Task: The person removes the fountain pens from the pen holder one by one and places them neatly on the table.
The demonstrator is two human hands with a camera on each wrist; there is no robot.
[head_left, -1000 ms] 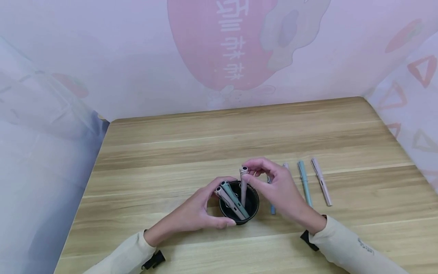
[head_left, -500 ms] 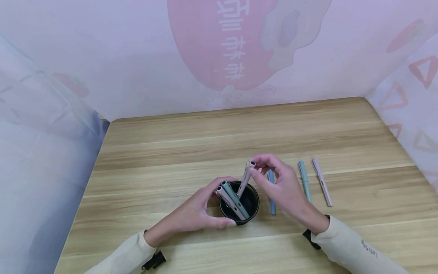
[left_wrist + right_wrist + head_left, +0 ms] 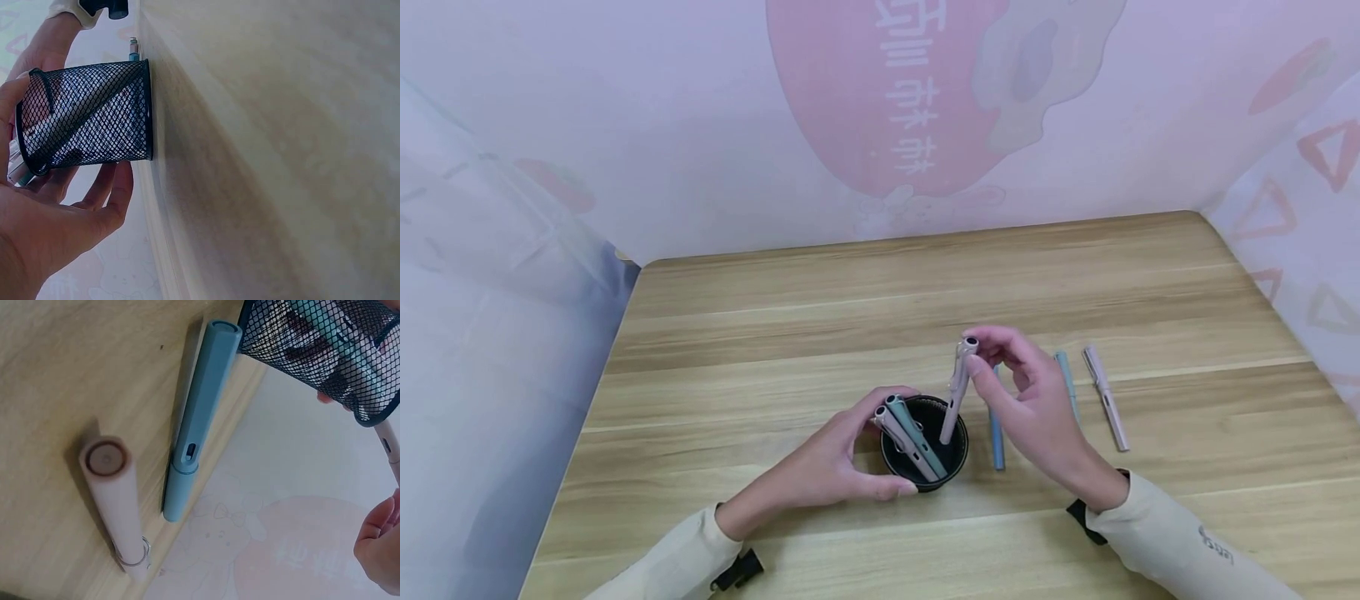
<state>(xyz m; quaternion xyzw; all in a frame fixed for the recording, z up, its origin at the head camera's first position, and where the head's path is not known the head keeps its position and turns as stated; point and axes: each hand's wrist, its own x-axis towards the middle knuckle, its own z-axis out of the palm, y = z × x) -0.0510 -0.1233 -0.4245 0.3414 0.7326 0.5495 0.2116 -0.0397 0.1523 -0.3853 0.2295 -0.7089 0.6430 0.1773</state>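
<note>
A black mesh pen holder stands upright on the table, and my left hand grips its side with thumb and fingers apart around it. Inside lean a green pen and a greyish-pink pen, both capped and tilted left. Between thumb and fingertips my right hand pinches a pale pink pen near its top. That pen slants, its lower end over the right part of the holder's mouth. In the left wrist view, the mesh holder touches the left hand's thumb and fingers.
Right of the holder lie a blue pen, a teal pen partly behind the right hand, and a lilac pen. They rest on a wood-grain table. Printed cloth hangs behind it.
My right hand has moved right and up with the pale pink pen, raising it from deep in the holder. The left hand and the holder stay put.
</note>
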